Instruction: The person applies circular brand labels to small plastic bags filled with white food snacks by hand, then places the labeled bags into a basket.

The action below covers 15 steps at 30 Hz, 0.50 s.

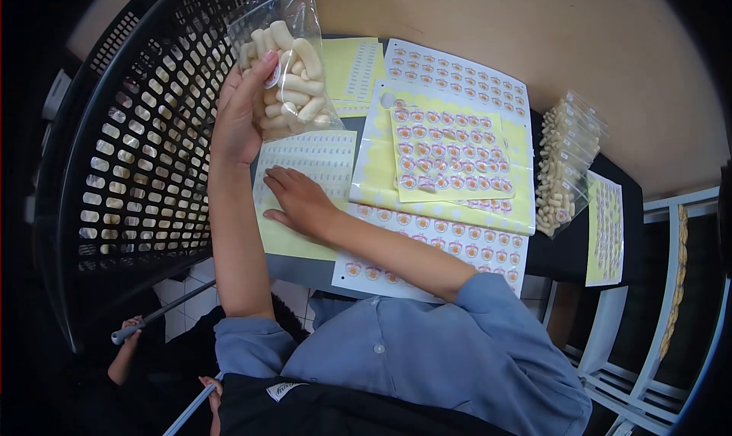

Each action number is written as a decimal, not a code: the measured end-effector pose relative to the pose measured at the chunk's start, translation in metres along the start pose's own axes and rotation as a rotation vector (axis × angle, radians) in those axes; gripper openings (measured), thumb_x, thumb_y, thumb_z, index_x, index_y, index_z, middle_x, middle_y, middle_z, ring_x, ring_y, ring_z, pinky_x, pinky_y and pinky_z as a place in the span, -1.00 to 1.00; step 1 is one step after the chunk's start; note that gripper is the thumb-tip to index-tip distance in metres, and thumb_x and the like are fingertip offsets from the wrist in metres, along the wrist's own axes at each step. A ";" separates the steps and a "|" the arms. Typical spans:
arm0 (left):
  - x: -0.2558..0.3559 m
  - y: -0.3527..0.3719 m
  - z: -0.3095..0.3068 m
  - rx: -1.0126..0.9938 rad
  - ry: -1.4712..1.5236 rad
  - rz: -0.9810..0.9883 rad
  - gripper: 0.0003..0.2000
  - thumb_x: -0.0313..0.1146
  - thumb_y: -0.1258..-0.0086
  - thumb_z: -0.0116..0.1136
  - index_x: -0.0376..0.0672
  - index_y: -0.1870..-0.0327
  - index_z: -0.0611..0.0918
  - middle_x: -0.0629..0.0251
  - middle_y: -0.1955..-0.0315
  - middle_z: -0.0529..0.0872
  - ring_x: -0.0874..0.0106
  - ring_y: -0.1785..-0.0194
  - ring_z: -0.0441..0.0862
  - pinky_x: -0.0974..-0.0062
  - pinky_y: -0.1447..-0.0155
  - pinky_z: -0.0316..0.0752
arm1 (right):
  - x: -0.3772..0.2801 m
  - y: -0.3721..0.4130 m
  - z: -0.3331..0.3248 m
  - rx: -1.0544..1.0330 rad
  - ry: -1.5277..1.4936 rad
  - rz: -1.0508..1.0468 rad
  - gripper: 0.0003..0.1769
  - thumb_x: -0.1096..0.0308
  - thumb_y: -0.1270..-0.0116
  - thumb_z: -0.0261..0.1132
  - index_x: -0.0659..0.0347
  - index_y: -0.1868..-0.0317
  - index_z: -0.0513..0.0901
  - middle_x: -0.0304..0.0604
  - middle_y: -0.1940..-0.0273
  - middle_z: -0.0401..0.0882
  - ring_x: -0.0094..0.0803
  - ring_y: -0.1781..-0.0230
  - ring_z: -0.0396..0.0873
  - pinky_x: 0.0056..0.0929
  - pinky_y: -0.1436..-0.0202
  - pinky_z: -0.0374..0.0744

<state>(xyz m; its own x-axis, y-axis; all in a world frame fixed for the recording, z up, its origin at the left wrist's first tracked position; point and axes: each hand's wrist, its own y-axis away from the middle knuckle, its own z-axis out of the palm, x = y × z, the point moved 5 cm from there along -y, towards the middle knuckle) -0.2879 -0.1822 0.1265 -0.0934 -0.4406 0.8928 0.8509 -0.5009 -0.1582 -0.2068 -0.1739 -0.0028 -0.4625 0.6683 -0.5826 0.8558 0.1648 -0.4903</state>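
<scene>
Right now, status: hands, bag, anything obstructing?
Left hand gripping clear bag, raised. Right hand resting on label sheet. Black basket alongside left forearm; no other obstruction evident.

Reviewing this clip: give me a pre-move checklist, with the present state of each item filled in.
1. Clear bag held securely: ok, the left hand grips its side, beside the black basket.
2. Bag's zip closed: cannot tell, its top is unclear.
3. Sticker on that bag fully visible: not ok, the holding hand partly covers it.
4. Right hand free: ok, spread at the small-label sheet, nothing visibly held.
5. Round-sticker sheet uncovered: ok, its rows show.
</scene>
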 end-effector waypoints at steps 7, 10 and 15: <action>-0.013 0.012 0.036 0.160 -0.112 0.011 -0.71 -0.20 -0.27 0.01 -0.17 0.09 0.48 0.36 0.28 0.58 0.58 0.25 0.56 0.61 0.14 0.49 | 0.007 -0.002 0.006 -0.032 -0.020 -0.050 -0.58 0.35 0.01 0.21 0.41 0.13 0.44 0.08 0.02 0.37 -0.11 -0.08 0.31 -0.26 -0.19 0.23; -0.035 0.008 0.072 0.087 -0.007 -0.004 -0.70 -0.17 -0.26 0.00 -0.17 0.10 0.48 0.36 0.29 0.58 0.55 0.25 0.57 0.60 0.16 0.50 | 0.000 -0.008 -0.022 -0.112 -0.509 0.117 -0.78 0.35 0.05 0.26 0.33 0.41 0.53 -0.09 0.23 0.49 -0.15 0.13 0.42 -0.31 0.06 0.40; -0.075 0.008 0.148 -0.032 0.104 -0.043 -0.69 -0.16 -0.28 -0.02 -0.18 0.09 0.43 0.34 0.28 0.58 0.55 0.26 0.57 0.61 0.20 0.51 | 0.007 -0.006 0.000 0.043 -0.043 0.037 -0.74 0.34 0.10 0.32 0.31 0.40 0.55 -0.11 0.33 0.49 -0.18 0.21 0.43 -0.33 0.09 0.42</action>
<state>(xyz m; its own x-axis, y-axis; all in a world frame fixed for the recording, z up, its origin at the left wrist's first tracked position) -0.1975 -0.0426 0.1211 -0.1839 -0.4919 0.8510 0.8284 -0.5436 -0.1352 -0.2154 -0.1709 -0.0038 -0.4408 0.6417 -0.6276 0.8623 0.1084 -0.4947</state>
